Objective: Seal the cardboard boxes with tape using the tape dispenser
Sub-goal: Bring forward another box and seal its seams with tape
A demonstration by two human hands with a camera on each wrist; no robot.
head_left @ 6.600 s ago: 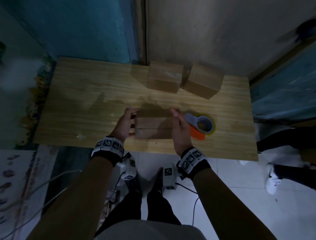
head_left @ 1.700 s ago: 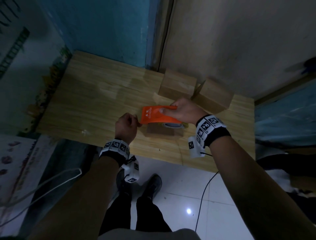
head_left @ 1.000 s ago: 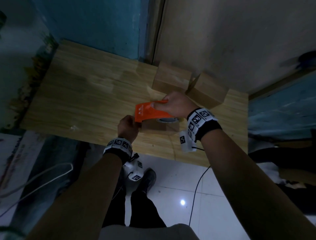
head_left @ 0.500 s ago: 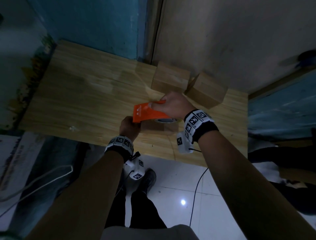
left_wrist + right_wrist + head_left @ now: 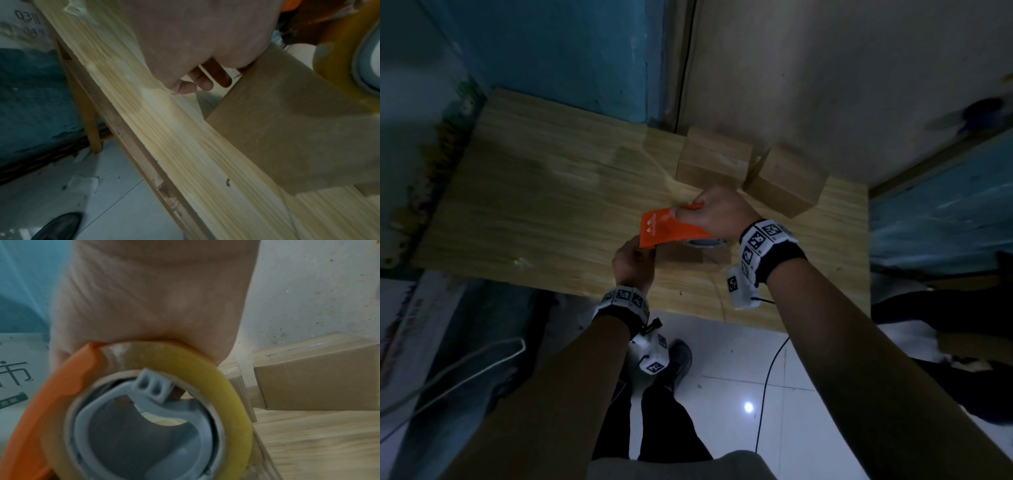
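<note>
A small cardboard box [image 5: 688, 255] sits near the front edge of the wooden table [image 5: 551, 192]. My right hand [image 5: 719, 212] grips the orange tape dispenser [image 5: 664, 229] and holds it on top of this box, its nose pointing left. The yellowish tape roll [image 5: 226, 394] sits on a grey hub [image 5: 133, 434]. My left hand [image 5: 633, 262] is at the box's left end under the dispenser's nose, its fingers [image 5: 203, 82] curled down against the box [image 5: 287, 129]. The thumb and the tape's end are hidden.
Two more cardboard boxes [image 5: 714, 161] [image 5: 786, 180] stand side by side at the back against the wall, just behind my right hand. The table's left half is bare wood. Below the front edge are white floor tiles, a black cable [image 5: 767, 383] and my shoe [image 5: 59, 227].
Earlier both hands held the box and the dispenser lay on the table to its right. Now my right hand holds it on the box. Over the last second little has moved.
</note>
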